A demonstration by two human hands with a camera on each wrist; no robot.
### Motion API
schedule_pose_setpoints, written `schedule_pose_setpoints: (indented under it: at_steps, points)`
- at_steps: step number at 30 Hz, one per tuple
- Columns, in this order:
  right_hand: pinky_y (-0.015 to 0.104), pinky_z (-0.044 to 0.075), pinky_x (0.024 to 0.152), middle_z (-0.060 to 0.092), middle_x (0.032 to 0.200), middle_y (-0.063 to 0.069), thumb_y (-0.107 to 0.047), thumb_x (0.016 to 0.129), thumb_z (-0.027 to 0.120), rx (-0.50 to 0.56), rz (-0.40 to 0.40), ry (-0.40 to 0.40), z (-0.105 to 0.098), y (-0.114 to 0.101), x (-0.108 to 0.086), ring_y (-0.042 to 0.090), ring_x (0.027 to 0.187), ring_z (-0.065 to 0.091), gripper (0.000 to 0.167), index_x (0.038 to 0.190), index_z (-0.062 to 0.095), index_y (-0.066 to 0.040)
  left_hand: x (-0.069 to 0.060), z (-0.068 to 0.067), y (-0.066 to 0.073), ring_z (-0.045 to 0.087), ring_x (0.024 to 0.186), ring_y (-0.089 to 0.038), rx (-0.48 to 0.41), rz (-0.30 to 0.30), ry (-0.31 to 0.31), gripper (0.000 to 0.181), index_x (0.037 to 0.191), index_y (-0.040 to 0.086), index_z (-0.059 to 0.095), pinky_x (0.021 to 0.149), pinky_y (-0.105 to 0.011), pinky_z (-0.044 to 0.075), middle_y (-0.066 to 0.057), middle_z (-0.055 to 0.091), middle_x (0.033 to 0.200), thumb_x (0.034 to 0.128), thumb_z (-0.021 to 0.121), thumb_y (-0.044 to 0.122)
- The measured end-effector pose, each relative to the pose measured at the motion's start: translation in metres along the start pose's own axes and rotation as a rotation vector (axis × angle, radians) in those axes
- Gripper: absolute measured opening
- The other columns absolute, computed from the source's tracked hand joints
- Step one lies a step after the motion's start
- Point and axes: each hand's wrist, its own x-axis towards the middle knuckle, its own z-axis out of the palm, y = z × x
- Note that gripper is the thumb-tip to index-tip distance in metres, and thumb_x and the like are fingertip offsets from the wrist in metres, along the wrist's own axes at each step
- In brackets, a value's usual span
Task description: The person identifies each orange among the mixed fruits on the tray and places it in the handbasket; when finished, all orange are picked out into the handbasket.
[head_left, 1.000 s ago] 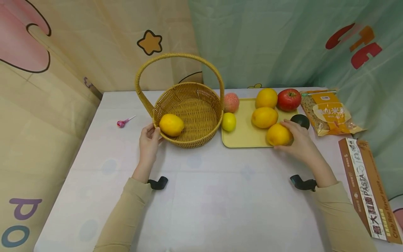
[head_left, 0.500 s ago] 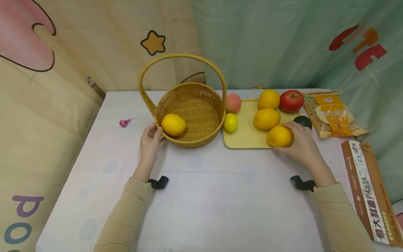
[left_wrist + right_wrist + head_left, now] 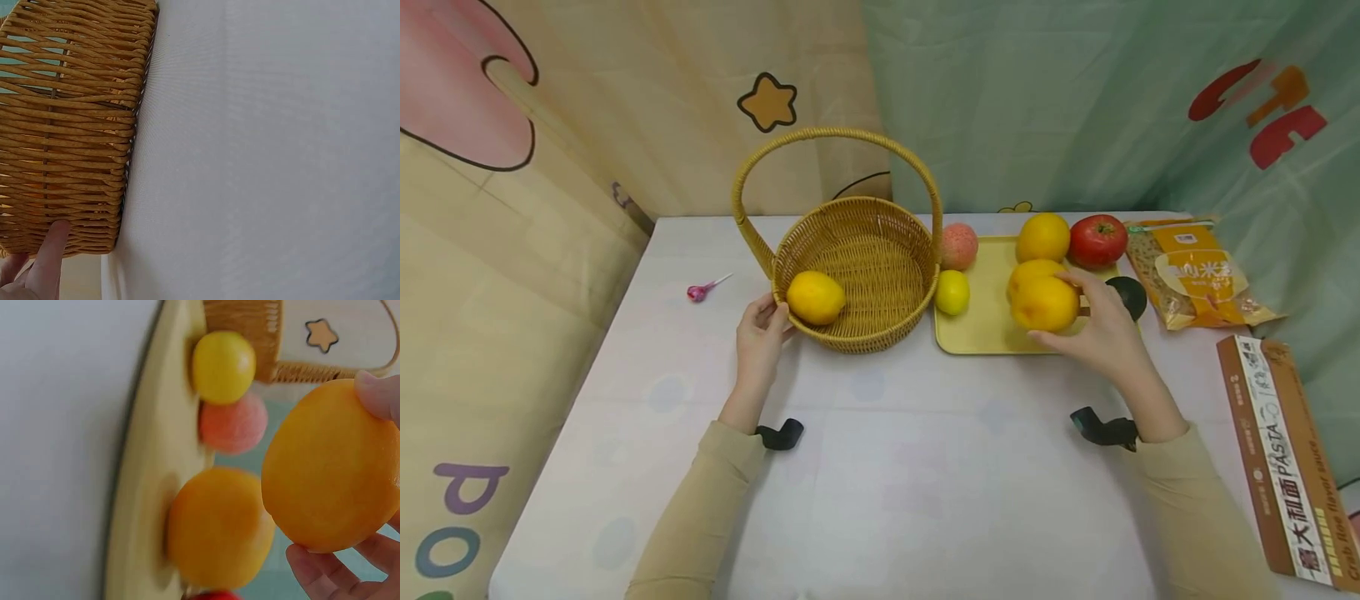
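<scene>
My right hand (image 3: 1108,333) grips a smooth orange-yellow fruit (image 3: 1047,305) between thumb and fingers, raised above the yellow tray (image 3: 981,340). In the head view this fruit partly covers another yellow fruit (image 3: 1028,270) lying on the tray. My left hand (image 3: 760,343) holds the near-left rim of the wicker basket (image 3: 887,279); in the left wrist view one finger (image 3: 51,253) lies against its woven outer wall. Inside the basket, near that hand, rests a yellow fruit (image 3: 816,297). The right wrist view shows the held fruit (image 3: 331,469) close up.
Around the tray are a pink fruit (image 3: 958,247), a small yellow fruit (image 3: 952,292), an orange fruit (image 3: 1042,238), a red fruit (image 3: 1098,241) and a dark green one (image 3: 1127,297). A grain bag (image 3: 1198,275) and pasta box (image 3: 1281,458) lie right; a lollipop (image 3: 702,292) lies left.
My right hand has lifted the orange-yellow fruit off the tray's near right part and moved it slightly left. The left hand stays at the basket's rim; the head view shifted a little.
</scene>
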Motion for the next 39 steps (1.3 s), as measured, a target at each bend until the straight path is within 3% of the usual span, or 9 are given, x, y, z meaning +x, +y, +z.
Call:
schedule_pose_setpoints:
  at_steps: [9, 19, 27, 39]
  points:
    - [0.054, 0.047, 0.103, 0.048, 0.142, 0.015, -0.022, 0.077, 0.084, 0.185, -0.063, -0.002, 0.023, -0.045, 0.021, 0.034, 0.122, 0.047, 0.080, 0.142, 0.042, -0.006, 0.001, 0.000, 0.000, 0.053, 0.126, -0.026, -0.004, -0.006, 0.000, 0.049, 0.146, 0.001, 0.040, 0.100, -0.039, 0.055, -0.017, 0.048, 0.145, 0.1023, 0.053, 0.020]
    - [0.048, 0.048, 0.105, 0.052, 0.137, 0.009, -0.037, 0.080, 0.081, 0.403, -0.040, -0.130, 0.066, -0.087, 0.050, 0.028, 0.122, 0.050, 0.076, 0.142, 0.043, -0.014, 0.002, 0.000, -0.001, 0.053, 0.126, -0.027, -0.009, -0.009, 0.012, 0.048, 0.146, 0.001, 0.040, 0.101, -0.040, 0.054, -0.018, 0.048, 0.146, 0.1025, 0.052, 0.019]
    - [0.042, 0.052, 0.104, 0.049, 0.142, 0.005, -0.044, 0.079, 0.080, 0.440, -0.022, -0.208, 0.097, -0.107, 0.070, 0.024, 0.121, 0.052, 0.082, 0.145, 0.040, -0.016, 0.002, 0.001, -0.002, 0.054, 0.124, -0.026, -0.003, 0.006, 0.016, 0.047, 0.145, 0.001, 0.040, 0.099, -0.040, 0.056, -0.019, 0.049, 0.143, 0.1026, 0.052, 0.018]
    - [0.040, 0.054, 0.100, 0.050, 0.145, 0.009, -0.059, 0.079, 0.074, 0.308, 0.019, -0.226, 0.130, -0.129, 0.106, 0.024, 0.124, 0.055, 0.089, 0.148, 0.036, -0.016, 0.002, 0.003, -0.003, 0.053, 0.125, -0.026, -0.007, -0.004, 0.010, 0.047, 0.145, 0.001, 0.040, 0.100, -0.040, 0.055, -0.019, 0.048, 0.144, 0.1029, 0.051, 0.018]
